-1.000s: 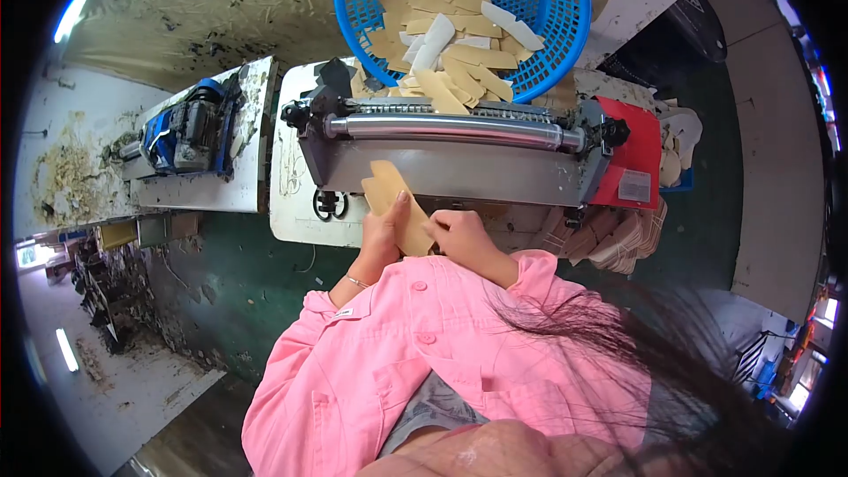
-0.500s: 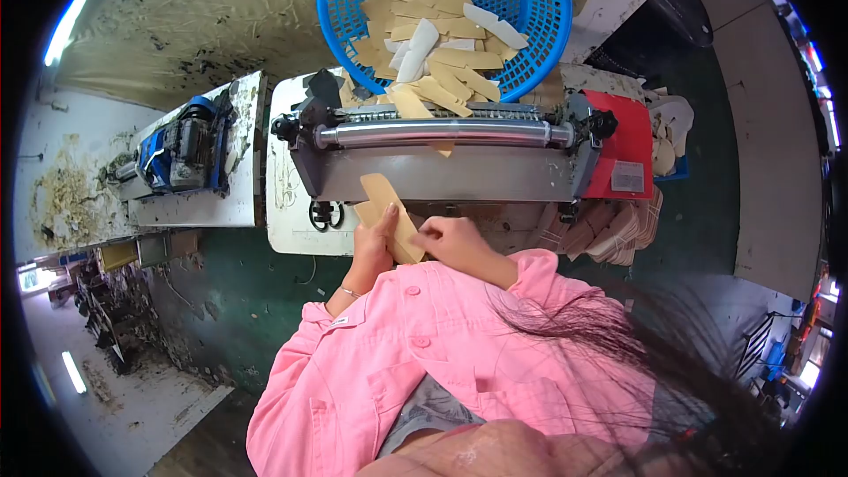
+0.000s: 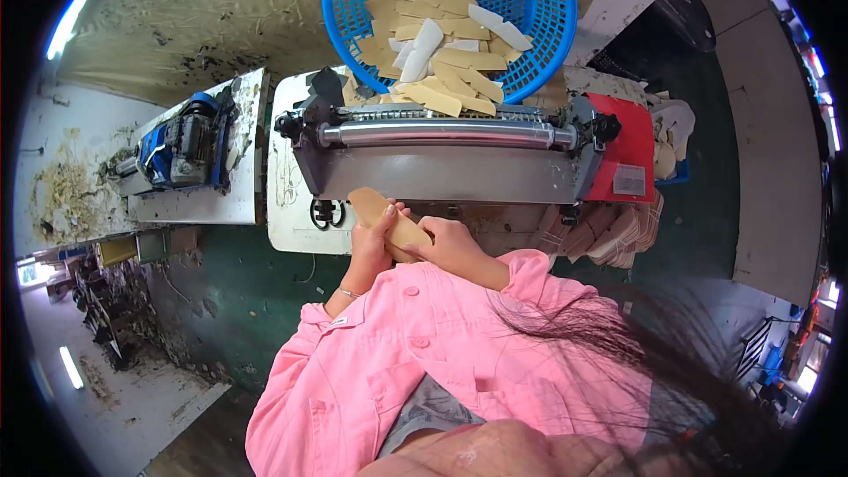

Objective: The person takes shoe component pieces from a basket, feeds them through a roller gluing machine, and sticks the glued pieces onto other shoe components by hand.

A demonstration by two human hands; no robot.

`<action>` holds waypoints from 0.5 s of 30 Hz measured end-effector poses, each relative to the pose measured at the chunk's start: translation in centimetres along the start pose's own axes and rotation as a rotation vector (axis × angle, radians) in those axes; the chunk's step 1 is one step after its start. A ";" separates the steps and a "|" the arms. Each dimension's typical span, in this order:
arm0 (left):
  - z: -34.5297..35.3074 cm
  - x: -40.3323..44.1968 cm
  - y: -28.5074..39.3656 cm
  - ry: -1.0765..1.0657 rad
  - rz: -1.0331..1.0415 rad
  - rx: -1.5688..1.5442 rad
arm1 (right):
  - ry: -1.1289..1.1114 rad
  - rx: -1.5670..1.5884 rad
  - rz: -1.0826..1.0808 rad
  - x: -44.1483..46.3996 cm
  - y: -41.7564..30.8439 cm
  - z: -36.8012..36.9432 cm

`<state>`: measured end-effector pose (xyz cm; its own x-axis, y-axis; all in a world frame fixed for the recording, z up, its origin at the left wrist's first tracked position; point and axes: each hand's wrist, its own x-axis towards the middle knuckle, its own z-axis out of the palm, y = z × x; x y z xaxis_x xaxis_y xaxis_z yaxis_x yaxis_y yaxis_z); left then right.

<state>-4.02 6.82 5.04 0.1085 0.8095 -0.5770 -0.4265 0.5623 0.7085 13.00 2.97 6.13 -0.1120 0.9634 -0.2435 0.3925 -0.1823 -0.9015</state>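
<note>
My left hand is closed around a small stack of tan, insole-shaped sheet pieces, its thumb lying on top. From the other side my right hand grips the lower end of the same pieces, fingers bent. Both hands are close to my chest, just in front of a roller machine with a shiny metal cylinder and a grey front plate. Behind the cylinder, more tan pieces lie at the near rim of a blue basket.
Black-handled scissors lie on the white tabletop to the left. A blue motor stands on a side table. To the right are a red panel and stacked striped pieces below it.
The tan piece that stuck out under the cylinder is gone from the front. My right hand has closed onto the pieces, and the stack has tilted further left.
</note>
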 end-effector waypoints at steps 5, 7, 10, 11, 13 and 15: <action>0.1 0.2 -0.1 0.153 0.009 0.071 | -0.057 -0.142 -0.017 0.2 0.5 0.2; -0.3 -0.1 0.3 0.122 -0.019 -0.003 | 0.047 -0.107 -0.003 0.6 0.3 0.2; -2.6 -0.7 -0.3 0.035 -0.010 -0.081 | 0.099 -0.219 -0.002 4.1 2.5 -0.4; -3.4 -0.9 -0.5 -0.003 0.000 -0.097 | -0.106 -0.094 0.150 5.8 1.7 -2.0; -3.3 -1.8 -0.2 -0.059 0.002 -0.057 | -0.038 0.263 0.329 9.2 2.4 -2.5; -3.0 -1.8 0.0 -0.065 0.034 -0.036 | 0.245 0.244 0.228 9.6 2.1 -2.6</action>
<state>-6.95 4.85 4.86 0.1509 0.8378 -0.5247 -0.4630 0.5288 0.7113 15.08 12.36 2.82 0.1849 0.9057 -0.3814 0.1511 -0.4097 -0.8996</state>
